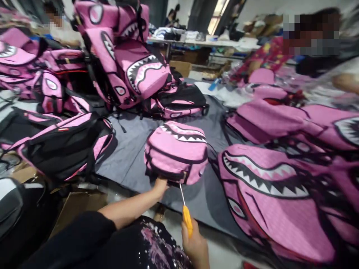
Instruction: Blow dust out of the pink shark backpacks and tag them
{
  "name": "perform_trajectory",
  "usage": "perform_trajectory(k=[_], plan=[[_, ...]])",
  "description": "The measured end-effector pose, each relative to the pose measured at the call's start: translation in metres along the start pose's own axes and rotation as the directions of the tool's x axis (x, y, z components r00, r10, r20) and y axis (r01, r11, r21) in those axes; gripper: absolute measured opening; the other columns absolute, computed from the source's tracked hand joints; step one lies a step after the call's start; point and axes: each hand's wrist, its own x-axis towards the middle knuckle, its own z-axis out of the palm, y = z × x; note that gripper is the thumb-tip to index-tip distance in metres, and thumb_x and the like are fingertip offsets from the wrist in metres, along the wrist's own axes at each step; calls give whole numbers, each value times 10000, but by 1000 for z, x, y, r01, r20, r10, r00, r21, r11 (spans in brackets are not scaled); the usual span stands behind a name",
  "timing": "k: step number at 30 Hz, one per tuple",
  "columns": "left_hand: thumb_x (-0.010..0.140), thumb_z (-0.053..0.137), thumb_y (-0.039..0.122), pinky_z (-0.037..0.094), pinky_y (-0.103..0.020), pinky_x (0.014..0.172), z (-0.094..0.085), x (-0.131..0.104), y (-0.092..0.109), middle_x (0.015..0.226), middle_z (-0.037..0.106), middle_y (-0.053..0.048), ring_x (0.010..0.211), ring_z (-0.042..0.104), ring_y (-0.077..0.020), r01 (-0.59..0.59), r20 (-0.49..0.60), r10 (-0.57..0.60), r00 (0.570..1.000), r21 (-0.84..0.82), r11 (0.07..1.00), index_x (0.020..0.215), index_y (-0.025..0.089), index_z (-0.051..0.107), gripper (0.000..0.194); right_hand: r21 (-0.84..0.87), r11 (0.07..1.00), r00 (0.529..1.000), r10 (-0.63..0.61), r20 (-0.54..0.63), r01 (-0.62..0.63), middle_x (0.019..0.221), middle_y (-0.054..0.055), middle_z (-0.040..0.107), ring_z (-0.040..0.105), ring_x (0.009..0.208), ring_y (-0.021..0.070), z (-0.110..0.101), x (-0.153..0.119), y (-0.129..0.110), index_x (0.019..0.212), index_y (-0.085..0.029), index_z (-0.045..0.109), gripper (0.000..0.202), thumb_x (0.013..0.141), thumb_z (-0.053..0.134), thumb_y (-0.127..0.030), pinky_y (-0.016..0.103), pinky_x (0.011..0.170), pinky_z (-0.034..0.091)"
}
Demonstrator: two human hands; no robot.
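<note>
A small pink backpack (176, 153) with a shark-mouth print lies on the grey cloth in front of me, its zipped pocket toward me. At its near lower edge, my left hand (162, 184) holds it; the fingers are mostly hidden beneath the bag. My right hand (195, 241) is closed around the yellow handle of a screwdriver-like tool (187, 216). The tool's thin metal shaft points up toward the zip, and its tip meets the bag's near edge close to the zipper pull (184, 175). Whether the tip touches the bag, I cannot tell.
Larger pink shark backpacks (266, 190) lie close on the right. More are stacked (123, 63) at the back left, and a black-backed one (67, 142) lies at left. Grey cloth (126, 160) covers the table. A person in a patterned red top (260, 59) is at far right.
</note>
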Motion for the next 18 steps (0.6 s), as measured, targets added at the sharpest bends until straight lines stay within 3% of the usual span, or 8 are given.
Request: perform_trajectory(k=[2, 4, 6, 8, 10, 14, 16, 18], plan=[[776, 640, 577, 538, -455, 824, -27, -34, -16, 800, 706, -99, 907, 655, -285, 22, 165, -44, 985, 132, 991, 895, 200, 725, 404, -10, 997, 993, 77, 86, -76, 890, 122, 742, 727, 780, 297, 1, 3, 9, 1250, -202, 580, 472, 969, 285, -441, 317, 612, 480], [767, 698, 511, 481, -498, 991, -51, -53, -16, 1007, 730, -126, 1083, 629, -311, -154, 294, 30, 955, 407, 901, 1018, 219, 735, 387, -29, 987, 970, 160, 185, -157, 843, 118, 735, 723, 773, 277, 0, 6, 20, 1163, -185, 603, 431, 977, 293, -421, 285, 590, 441], [779, 719, 448, 290, -542, 1174, -64, -47, -4, 1415, 558, -154, 1386, 419, -339, -401, 389, 163, 907, 679, 615, 1311, 242, 616, 580, -24, 984, 957, 179, 227, -178, 811, 107, 726, 715, 771, 261, -4, 5, 32, 1129, -178, 605, 418, 984, 298, -421, 269, 596, 420], [740, 774, 389, 96, -579, 1229, -65, -16, 10, 1591, 327, -167, 1509, 187, -363, -491, 446, 206, 871, 788, 371, 1465, 217, 457, 810, 24, 988, 960, 140, 243, -150, 749, 83, 706, 698, 715, 250, -9, -2, 44, 1152, -172, 599, 442, 985, 307, -459, 268, 600, 411], [758, 762, 379, 64, -557, 1237, -56, 28, 20, 1566, 370, -180, 1502, 209, -370, -482, 447, 183, 876, 787, 386, 1440, 183, 489, 761, 117, 982, 959, 113, 262, -148, 664, 53, 673, 668, 626, 236, -16, -12, 53, 1187, -159, 592, 490, 984, 303, -499, 274, 601, 422], [928, 526, 467, 200, -494, 1219, -32, 88, 26, 1381, 587, -145, 1392, 418, -345, -351, 344, 131, 930, 721, 597, 1255, 189, 649, 446, 235, 962, 977, 90, 194, -135, 696, 61, 682, 664, 637, 224, -39, -6, 39, 1210, -151, 599, 517, 997, 276, -493, 277, 616, 456], [873, 628, 447, 122, -560, 1218, -24, 93, 24, 1478, 489, -160, 1458, 297, -390, -315, 317, 105, 943, 741, 593, 1306, 185, 611, 507, 154, 980, 987, 104, 127, -123, 756, 77, 696, 674, 677, 222, -59, 22, 17, 1232, -155, 588, 489, 1013, 278, -464, 273, 615, 449], [687, 827, 381, -16, -661, 1176, -18, 88, 21, 1607, 262, -202, 1509, 69, -453, -302, 323, 58, 945, 789, 534, 1425, 191, 498, 830, -17, 992, 989, 125, 75, -124, 786, 95, 698, 677, 700, 227, -82, 63, -7, 1269, -148, 560, 457, 1027, 312, -446, 282, 631, 435]])
